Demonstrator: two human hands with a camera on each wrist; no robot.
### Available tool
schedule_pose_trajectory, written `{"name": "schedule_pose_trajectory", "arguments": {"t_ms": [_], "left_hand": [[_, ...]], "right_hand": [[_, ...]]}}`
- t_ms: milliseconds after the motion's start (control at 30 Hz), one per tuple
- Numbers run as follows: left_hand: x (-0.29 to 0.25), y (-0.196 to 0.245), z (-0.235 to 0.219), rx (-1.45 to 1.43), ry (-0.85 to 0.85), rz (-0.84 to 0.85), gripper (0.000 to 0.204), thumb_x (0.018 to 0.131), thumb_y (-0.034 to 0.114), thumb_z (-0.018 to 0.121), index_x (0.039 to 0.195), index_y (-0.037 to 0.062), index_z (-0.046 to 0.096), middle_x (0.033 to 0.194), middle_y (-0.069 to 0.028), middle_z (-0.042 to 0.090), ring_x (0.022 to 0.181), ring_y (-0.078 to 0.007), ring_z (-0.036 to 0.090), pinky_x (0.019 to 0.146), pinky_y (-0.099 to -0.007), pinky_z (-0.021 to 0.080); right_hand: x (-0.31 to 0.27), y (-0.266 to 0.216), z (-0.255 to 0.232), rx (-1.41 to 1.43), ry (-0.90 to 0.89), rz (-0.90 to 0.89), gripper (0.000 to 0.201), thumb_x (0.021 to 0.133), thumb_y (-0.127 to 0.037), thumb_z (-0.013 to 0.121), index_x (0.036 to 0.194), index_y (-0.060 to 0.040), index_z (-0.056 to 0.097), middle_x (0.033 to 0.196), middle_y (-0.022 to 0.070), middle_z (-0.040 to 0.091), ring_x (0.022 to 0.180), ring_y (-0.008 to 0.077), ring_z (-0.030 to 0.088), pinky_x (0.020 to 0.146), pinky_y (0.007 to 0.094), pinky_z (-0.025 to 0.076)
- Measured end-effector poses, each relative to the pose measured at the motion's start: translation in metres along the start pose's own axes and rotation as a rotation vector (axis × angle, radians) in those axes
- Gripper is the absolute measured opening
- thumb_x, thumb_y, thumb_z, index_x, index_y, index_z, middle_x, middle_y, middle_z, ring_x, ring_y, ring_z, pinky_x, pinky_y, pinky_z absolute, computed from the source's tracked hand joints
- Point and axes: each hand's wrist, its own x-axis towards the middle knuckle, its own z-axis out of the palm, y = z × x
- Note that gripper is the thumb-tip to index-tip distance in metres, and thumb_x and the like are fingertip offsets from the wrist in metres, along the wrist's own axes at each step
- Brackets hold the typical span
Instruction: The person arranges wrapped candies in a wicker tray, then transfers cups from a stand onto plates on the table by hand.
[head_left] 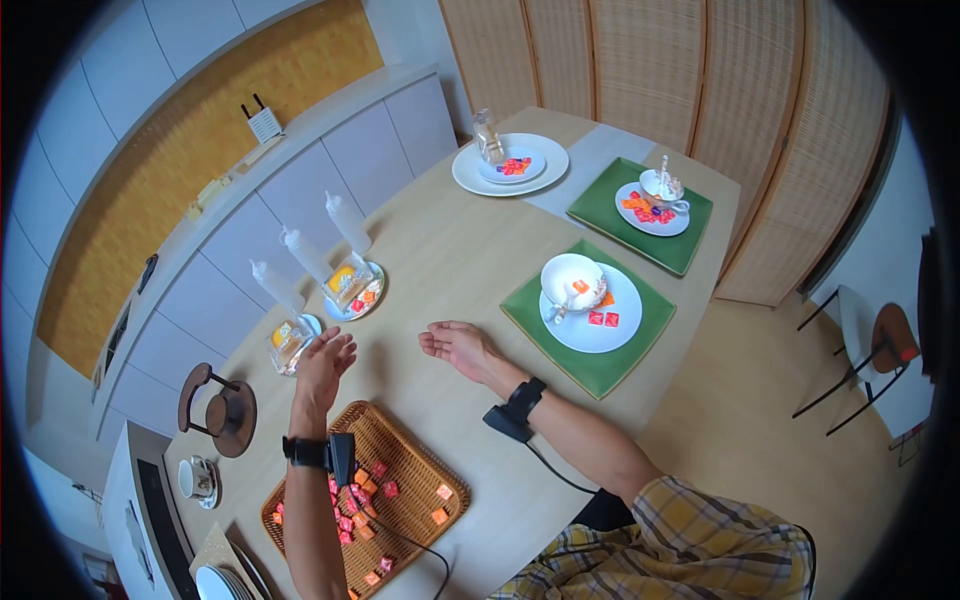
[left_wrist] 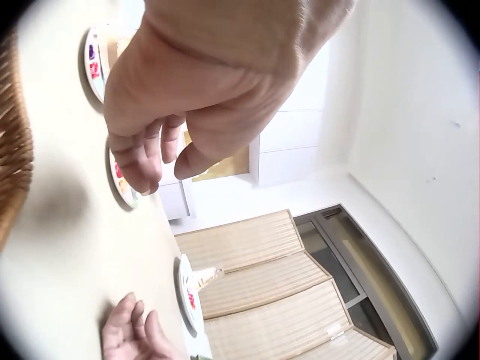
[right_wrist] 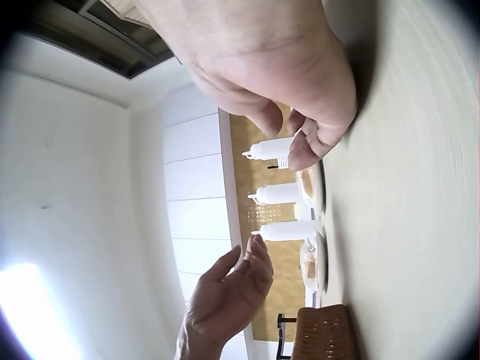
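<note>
My left hand hovers above the table with its fingers relaxed and nothing in it, just beside a saucer with a small glass and candies. In the left wrist view the left hand hangs loosely curled and empty. My right hand lies on the bare wooden table, fingers loosely bent, holding nothing; the right wrist view shows the right hand against the tabletop. A wicker basket with several red and orange wrapped candies sits under my left forearm.
Three white squeeze bottles stand by a second saucer of candies. Two green placemats carry plates with cups and candies. A white plate with a small bottle sits far off. A cup and stacked plates lie at the near left.
</note>
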Motion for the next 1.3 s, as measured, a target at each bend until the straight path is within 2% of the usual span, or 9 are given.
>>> {"name": "schedule_pose_trajectory", "arguments": {"t_ms": [367,433,533,567,633,667,833,1067,1300], "left_hand": [[0.079,-0.025,-0.025,0.115,0.154,0.017,0.037,0.086,0.007,0.061,0.119,-0.0016,0.047,0.097,-0.0081,0.058,0.084,-0.0183,0.060,0.076,-0.0289,0.052],[0.098,-0.036,-0.032,0.101,0.212,0.071,0.040,0.081,0.006,0.063,0.117,-0.0055,0.047,0.086,-0.0094,0.061,0.071,-0.0165,0.062,0.064,-0.0273,0.054],[0.124,-0.042,-0.040,0.207,0.222,0.115,0.041,0.082,0.006,0.062,0.118,-0.0076,0.047,0.084,-0.0099,0.061,0.067,-0.0165,0.062,0.062,-0.0271,0.054],[0.133,-0.045,-0.044,0.312,0.231,0.131,0.023,0.086,0.010,0.058,0.103,-0.0058,0.057,0.081,-0.0073,0.060,0.070,-0.0157,0.060,0.067,-0.0266,0.053],[0.143,-0.045,-0.043,0.378,0.293,0.138,0.025,0.086,0.013,0.058,0.102,-0.0063,0.059,0.079,-0.0072,0.061,0.069,-0.0151,0.060,0.063,-0.0258,0.053],[0.160,-0.049,-0.054,0.423,0.315,0.124,0.037,0.084,0.013,0.064,0.114,-0.0073,0.056,0.079,-0.0100,0.063,0.066,-0.0172,0.062,0.058,-0.0277,0.054],[0.165,-0.041,-0.041,0.608,0.315,0.112,0.033,0.085,0.022,0.062,0.101,-0.0073,0.063,0.076,-0.0096,0.064,0.063,-0.0156,0.062,0.057,-0.0254,0.052],[0.171,-0.044,-0.041,0.643,0.313,0.130,0.021,0.082,0.014,0.059,0.080,-0.0053,0.065,0.063,-0.0052,0.058,0.050,-0.0111,0.051,0.046,-0.0237,0.040],[0.173,-0.045,-0.045,0.723,0.312,0.125,0.021,0.080,0.015,0.061,0.085,-0.0059,0.066,0.063,-0.0060,0.060,0.051,-0.0118,0.053,0.048,-0.0251,0.041]], "right_hand": [[0.002,0.001,-0.006,0.049,-0.019,0.014,0.021,0.092,-0.014,0.055,0.107,0.0012,0.052,0.103,0.0137,0.060,0.096,0.0217,0.058,0.090,0.0346,0.047],[0.001,0.001,-0.004,0.049,-0.026,0.015,0.019,0.093,-0.015,0.055,0.105,-0.0002,0.054,0.101,0.0122,0.061,0.095,0.0207,0.059,0.089,0.0338,0.048],[0.002,-0.002,-0.004,0.080,-0.002,0.012,0.012,0.092,-0.008,0.053,0.102,-0.0011,0.055,0.101,0.0116,0.060,0.095,0.0206,0.058,0.089,0.0331,0.048],[0.003,0.000,-0.004,0.110,-0.025,0.019,0.012,0.092,-0.008,0.053,0.102,-0.0010,0.055,0.101,0.0116,0.060,0.095,0.0209,0.059,0.089,0.0335,0.049],[0.004,0.005,-0.010,0.165,-0.070,0.006,0.013,0.092,-0.008,0.053,0.103,-0.0008,0.055,0.101,0.0117,0.060,0.095,0.0215,0.059,0.088,0.0342,0.049],[0.006,0.008,-0.013,0.189,-0.102,-0.008,0.013,0.092,-0.008,0.053,0.103,-0.0006,0.054,0.101,0.0118,0.060,0.095,0.0218,0.060,0.088,0.0347,0.049],[0.003,0.005,-0.009,0.129,-0.052,0.002,0.017,0.094,-0.012,0.052,0.106,0.0002,0.053,0.102,0.0127,0.060,0.096,0.0211,0.059,0.089,0.0348,0.049],[0.002,0.006,-0.008,0.097,-0.071,0.009,0.019,0.095,-0.014,0.051,0.108,0.0002,0.051,0.106,0.0136,0.058,0.097,0.0207,0.058,0.090,0.0345,0.048],[0.001,0.004,-0.007,0.107,-0.070,0.007,0.017,0.094,-0.012,0.051,0.106,-0.0005,0.051,0.102,0.0124,0.058,0.096,0.0206,0.058,0.089,0.0342,0.049]]}}
